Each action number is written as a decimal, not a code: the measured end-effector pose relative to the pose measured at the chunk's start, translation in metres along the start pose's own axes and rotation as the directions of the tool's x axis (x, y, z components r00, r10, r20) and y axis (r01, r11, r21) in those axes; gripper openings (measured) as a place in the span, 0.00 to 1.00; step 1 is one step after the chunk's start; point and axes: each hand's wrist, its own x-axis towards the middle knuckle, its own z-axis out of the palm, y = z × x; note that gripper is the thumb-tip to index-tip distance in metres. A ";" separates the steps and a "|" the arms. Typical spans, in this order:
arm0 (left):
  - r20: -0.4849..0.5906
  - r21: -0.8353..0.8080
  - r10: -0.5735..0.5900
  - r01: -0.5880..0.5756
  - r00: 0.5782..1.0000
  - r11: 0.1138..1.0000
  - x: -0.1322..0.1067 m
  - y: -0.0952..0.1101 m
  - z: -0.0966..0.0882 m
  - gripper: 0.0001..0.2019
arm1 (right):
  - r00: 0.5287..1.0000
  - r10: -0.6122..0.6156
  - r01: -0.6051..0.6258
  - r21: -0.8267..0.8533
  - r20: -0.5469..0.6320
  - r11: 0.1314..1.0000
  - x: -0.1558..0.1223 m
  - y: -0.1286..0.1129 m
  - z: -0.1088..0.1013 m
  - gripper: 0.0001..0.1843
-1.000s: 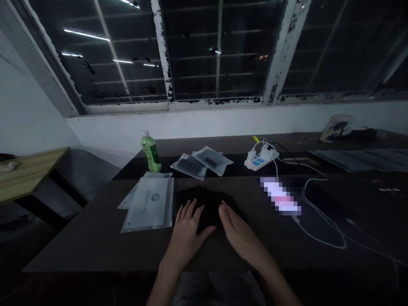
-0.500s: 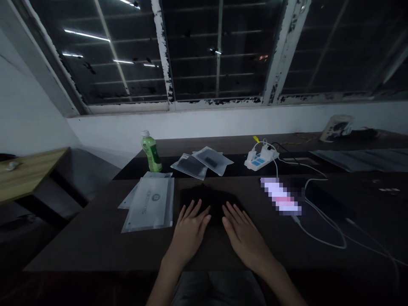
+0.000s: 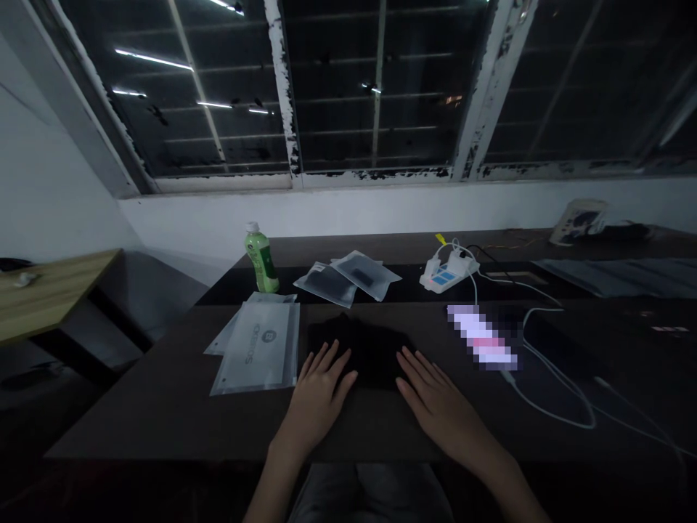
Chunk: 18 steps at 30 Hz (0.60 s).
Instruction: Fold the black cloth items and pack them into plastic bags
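Observation:
A flat black piece [image 3: 373,345], perhaps folded cloth, lies on the dark table [image 3: 179,428] in front of me. Its outline is hard to make out in the low light. My left hand [image 3: 320,385] rests palm down on its left side, fingers stretched out and thumb apart. On its right side lies my right hand [image 3: 433,392], also flat with the fingers extended. Neither hand grips anything. Just left of my left hand are frosted plastic zip bags [image 3: 255,349], overlapping, the top one printed with a round logo and lettering.
Behind the bags stands a green bottle [image 3: 263,261]. More frosted bags [image 3: 364,274] with dark contents lie farther back. To the right are a white power strip [image 3: 449,276], a lit phone [image 3: 482,338] and loose white cables [image 3: 566,392]. A wooden table [image 3: 65,290] stands at left.
My hands have moved apart across the black piece, the right one shifting right and the left one slightly left. Both stay flat. The view has shifted slightly.

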 end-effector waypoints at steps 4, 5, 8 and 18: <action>-0.028 0.026 -0.009 0.010 1.000 1.000 0.001 0.003 0.002 0.20 | 1.000 -0.013 0.014 0.010 -0.025 1.000 0.000 0.001 0.003 0.33; -0.025 0.036 -0.009 0.010 1.000 0.999 0.001 0.004 0.002 0.20 | 0.999 -0.018 0.018 0.009 -0.030 1.000 0.000 0.002 0.005 0.33; -0.005 0.072 -0.019 0.020 1.000 0.997 0.004 0.009 0.000 0.22 | 0.999 -0.017 0.016 -0.009 -0.033 1.000 0.000 0.002 0.006 0.33; 0.064 0.095 0.022 -0.028 0.998 0.995 0.024 0.029 -0.015 0.17 | 0.977 0.026 -0.077 -0.234 -0.211 0.969 0.018 -0.035 -0.002 0.25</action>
